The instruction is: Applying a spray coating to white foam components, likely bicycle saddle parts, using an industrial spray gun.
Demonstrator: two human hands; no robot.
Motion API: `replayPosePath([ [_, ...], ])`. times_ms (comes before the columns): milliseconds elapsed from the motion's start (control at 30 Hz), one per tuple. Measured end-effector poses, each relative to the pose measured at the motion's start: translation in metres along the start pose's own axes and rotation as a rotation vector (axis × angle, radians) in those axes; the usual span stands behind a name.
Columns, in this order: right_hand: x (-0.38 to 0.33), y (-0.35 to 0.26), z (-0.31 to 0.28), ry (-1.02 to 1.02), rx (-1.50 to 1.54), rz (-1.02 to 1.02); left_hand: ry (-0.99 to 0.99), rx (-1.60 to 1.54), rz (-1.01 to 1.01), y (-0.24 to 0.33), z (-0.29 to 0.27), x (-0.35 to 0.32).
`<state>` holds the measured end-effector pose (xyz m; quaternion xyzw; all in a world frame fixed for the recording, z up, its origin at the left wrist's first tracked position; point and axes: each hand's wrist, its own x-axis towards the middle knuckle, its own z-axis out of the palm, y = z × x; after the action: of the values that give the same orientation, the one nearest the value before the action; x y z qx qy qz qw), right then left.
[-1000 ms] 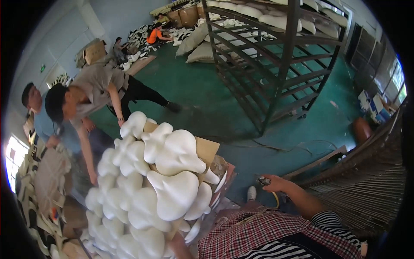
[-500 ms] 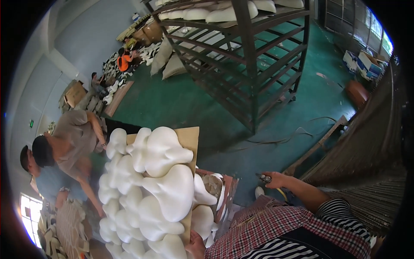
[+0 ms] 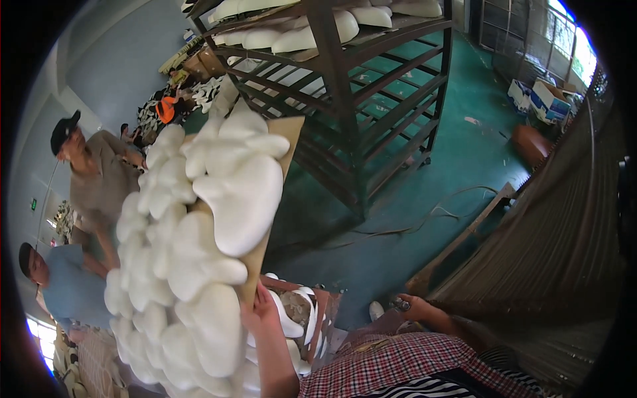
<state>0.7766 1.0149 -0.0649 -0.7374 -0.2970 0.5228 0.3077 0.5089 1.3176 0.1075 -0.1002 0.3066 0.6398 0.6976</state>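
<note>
My left hand grips the near right edge of a tan board, fingers closed round it. The board is tilted and bears many smooth white saddle-shaped pieces, packed close together. On its far left side, two co-workers' arms reach toward the board; their hands are mostly hidden behind the pieces. Out to the right, my right hand is closed round a small dark metal tool, whose exact kind I cannot make out. Beneath the board, a reddish-brown container holds more white pieces.
A dark metal rack stands ahead, its upper shelf loaded with white pieces. A cable trails over the green floor. A large dark ribbed structure rises at the right. Cardboard boxes stand farther back; co-workers stand at left.
The loaded board has risen and tilted up, shifting left with my left hand on its edge. Both co-workers at the left have straightened up. My right hand has drawn slightly lower, still holding the tool.
</note>
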Motion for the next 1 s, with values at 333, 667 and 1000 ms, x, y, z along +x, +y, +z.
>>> replayPosePath([
  [333,-0.011,0.017,-0.007,0.082,-0.026,-0.039,-0.061,0.024,-0.149,-0.157,0.104,0.075],
  [667,-0.03,-0.027,-0.011,0.102,0.177,-0.022,-0.247,0.135,-0.174,-0.228,0.123,0.131],
  [1000,-0.037,-0.137,-0.006,-0.155,0.268,-0.301,-0.499,0.832,-0.239,-0.068,-0.001,0.048],
])
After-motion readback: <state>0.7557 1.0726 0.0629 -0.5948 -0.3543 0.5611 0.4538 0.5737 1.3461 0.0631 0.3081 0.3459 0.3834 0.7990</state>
